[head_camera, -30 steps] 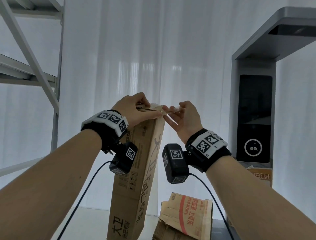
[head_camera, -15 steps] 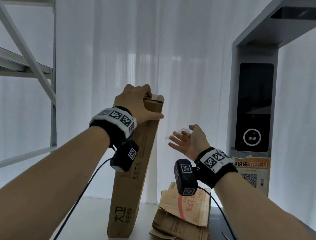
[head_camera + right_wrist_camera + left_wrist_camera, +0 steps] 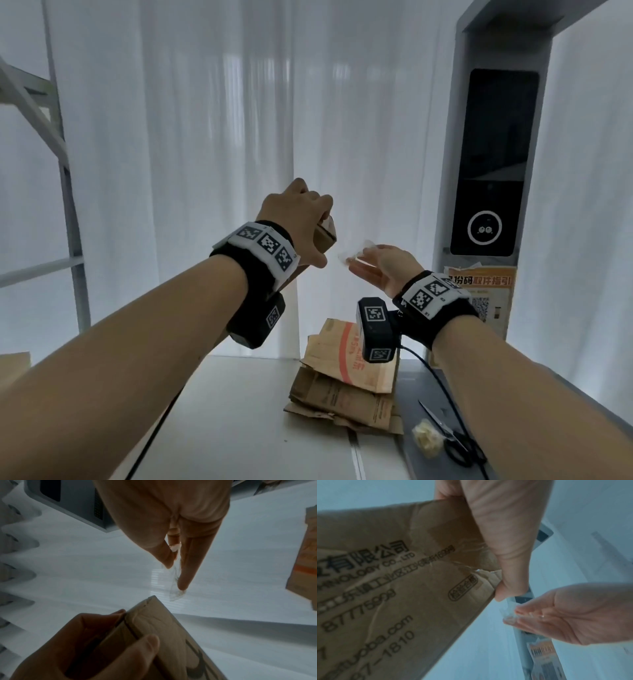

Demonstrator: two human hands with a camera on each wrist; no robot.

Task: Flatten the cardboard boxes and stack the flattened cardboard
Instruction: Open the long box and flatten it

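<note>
A tall brown cardboard box (image 3: 326,236) stands on end on the white table (image 3: 239,418); my left arm hides most of it. My left hand (image 3: 317,224) grips its top end, with fingers over the top and the thumb (image 3: 502,595) on the printed side (image 3: 402,588). My right hand (image 3: 368,265) hovers just right of the box top without touching it. Its nearly straight thumb and fingers pinch a crumpled strip of clear tape (image 3: 354,251), which also shows in the right wrist view (image 3: 175,588). A stack of flattened cardboard (image 3: 346,377) lies on the table below the right hand.
Black scissors (image 3: 454,437) and a wad of used tape (image 3: 426,440) lie on the grey surface at the right. A grey kiosk with a dark screen (image 3: 493,164) stands at the far right. A metal shelf frame (image 3: 66,178) is at the left, white curtains behind.
The right hand pulled a clear tape strip off the box top and moved away down and to the right. The left hand kept its grip on the box top.
</note>
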